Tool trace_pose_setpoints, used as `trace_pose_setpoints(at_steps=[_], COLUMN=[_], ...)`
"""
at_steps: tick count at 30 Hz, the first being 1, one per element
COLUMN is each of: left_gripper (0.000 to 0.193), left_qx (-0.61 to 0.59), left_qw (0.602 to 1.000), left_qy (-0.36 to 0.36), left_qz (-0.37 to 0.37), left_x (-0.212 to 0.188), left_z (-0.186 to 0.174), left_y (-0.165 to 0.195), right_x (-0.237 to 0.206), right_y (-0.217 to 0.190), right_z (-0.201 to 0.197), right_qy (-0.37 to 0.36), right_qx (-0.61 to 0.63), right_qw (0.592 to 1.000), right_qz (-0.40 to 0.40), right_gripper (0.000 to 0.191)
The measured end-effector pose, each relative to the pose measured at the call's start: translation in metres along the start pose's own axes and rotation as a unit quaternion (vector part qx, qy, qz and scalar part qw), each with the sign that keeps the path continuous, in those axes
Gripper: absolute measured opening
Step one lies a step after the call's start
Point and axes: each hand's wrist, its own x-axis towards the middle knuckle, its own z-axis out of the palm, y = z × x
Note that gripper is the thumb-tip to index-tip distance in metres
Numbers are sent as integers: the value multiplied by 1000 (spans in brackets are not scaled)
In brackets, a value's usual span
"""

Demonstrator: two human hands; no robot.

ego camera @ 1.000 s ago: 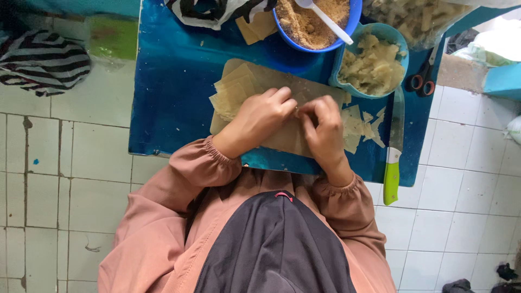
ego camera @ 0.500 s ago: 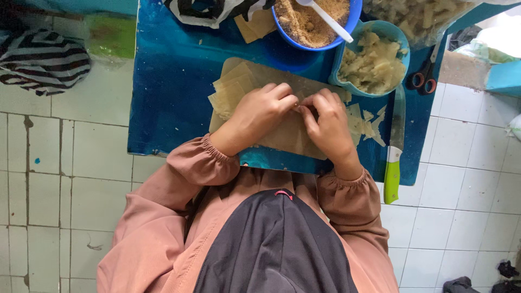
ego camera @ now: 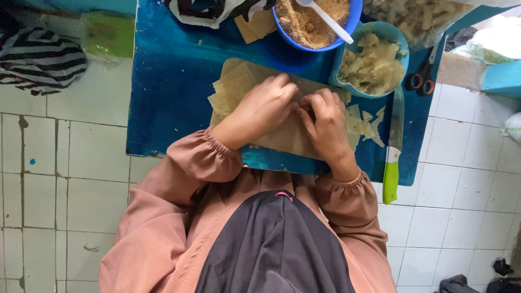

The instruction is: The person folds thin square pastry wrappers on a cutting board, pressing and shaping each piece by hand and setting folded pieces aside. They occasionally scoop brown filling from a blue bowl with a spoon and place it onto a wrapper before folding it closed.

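Both hands, left hand (ego camera: pixel 260 111) and right hand (ego camera: pixel 325 122), fingers curled shut pinching a pastry sheet (ego camera: pixel 287 138) flat on the blue surface (ego camera: pixel 173 81), sheet stack (ego camera: pixel 233 87) just left, knife (ego camera: pixel 392 163) right.

A person in a loose dusty-pink top with long sleeves gathered by elastic at the wrists, both hands bare, left hand (ego camera: pixel 263 111) and right hand (ego camera: pixel 325 122); a dark grey cloth with a small pink tab hangs at the front
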Motion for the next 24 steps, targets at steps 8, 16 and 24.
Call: trace_pose_setpoints(at_steps=[8,16,24], left_gripper=[22,40,46], left_qx=[67,361,301], left_qw=[995,930,952], left_qy=[49,65,44], left_qz=[61,37,-30], left_x=[-3,-34,-18], left_z=[1,29,30], left_y=[6,30,26], right_x=[-1,-21,-15], right_y=[2,-11,-12], right_z=[0,6,7], right_qy=[3,75,70], right_qx=[-45,-185,-241], right_qw=[999,979,966], right_qz=[-11,-29,-52], right_gripper=[19,29,33])
